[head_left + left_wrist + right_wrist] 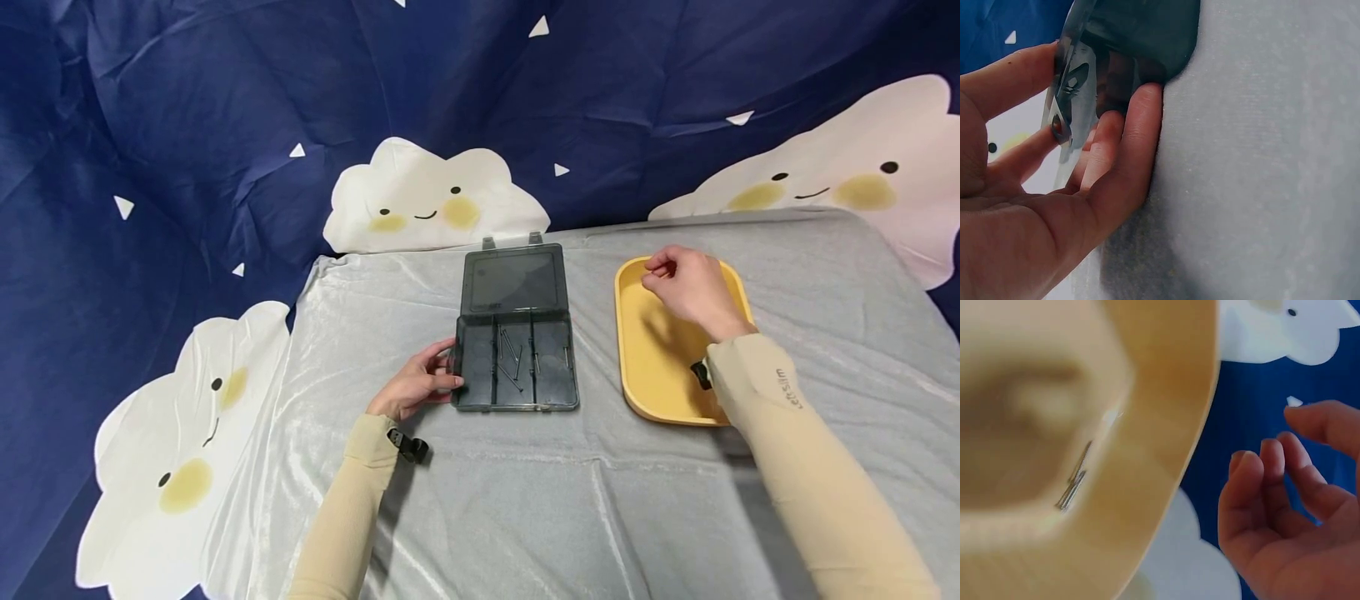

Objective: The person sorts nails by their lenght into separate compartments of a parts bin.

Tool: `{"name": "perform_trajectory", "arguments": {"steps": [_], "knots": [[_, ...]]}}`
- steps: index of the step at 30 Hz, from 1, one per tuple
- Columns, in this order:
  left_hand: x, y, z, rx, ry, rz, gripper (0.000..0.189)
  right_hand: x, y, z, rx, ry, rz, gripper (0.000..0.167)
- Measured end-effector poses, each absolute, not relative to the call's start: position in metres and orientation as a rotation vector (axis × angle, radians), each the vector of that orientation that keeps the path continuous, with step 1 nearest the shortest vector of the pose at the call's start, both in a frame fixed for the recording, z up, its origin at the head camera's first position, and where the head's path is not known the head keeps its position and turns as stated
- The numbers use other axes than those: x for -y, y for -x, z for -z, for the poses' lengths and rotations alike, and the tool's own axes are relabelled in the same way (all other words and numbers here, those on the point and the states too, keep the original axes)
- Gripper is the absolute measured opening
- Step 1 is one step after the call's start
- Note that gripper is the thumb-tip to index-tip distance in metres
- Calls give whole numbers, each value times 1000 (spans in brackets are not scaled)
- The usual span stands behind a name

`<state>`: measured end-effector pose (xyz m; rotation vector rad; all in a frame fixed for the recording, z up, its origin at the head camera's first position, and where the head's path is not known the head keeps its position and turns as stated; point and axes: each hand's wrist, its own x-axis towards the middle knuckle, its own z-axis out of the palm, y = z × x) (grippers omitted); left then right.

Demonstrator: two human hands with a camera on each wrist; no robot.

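Observation:
A dark see-through compartment box [474, 367] lies with its lid [513, 279] folded back. Several thin metal screws [517, 358] lie in its middle compartment, and a couple in the right one. My left hand [412, 383] grips the box's left side, thumb at the top rim and fingers along the wall, as the left wrist view also shows. Over the far part of a yellow tray [637, 367] hovers my right hand [693, 287], its fingers loosely bent. In the right wrist view thumb and fingers stand apart with nothing between them. A few screws [1072, 478] lie in the tray's corner.
A grey cloth [525, 500] with soft folds covers the table. Behind it hangs a dark blue curtain [600, 100] with white clouds and small triangles. Black wrist cameras [408, 446] sit at both cuffs.

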<state>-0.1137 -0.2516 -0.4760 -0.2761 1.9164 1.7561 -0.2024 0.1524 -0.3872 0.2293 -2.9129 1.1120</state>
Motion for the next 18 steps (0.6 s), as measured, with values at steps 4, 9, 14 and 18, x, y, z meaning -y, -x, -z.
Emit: {"name": "perform_trajectory", "arguments": {"steps": [4, 9, 14, 18], "knots": [[251, 114, 475, -1917, 276, -1755, 81, -162, 213, 395, 2976, -245, -1093, 22], [251, 114, 474, -1912, 271, -1753, 81, -172, 223, 407, 3120, -283, -1033, 30], [251, 114, 475, -1906, 276, -1756, 81, -181, 229, 426, 3212, -341, -921, 36], [251, 114, 475, -1909, 278, -1754, 80, -185, 233, 439, 3210, -437, -807, 39]]}}
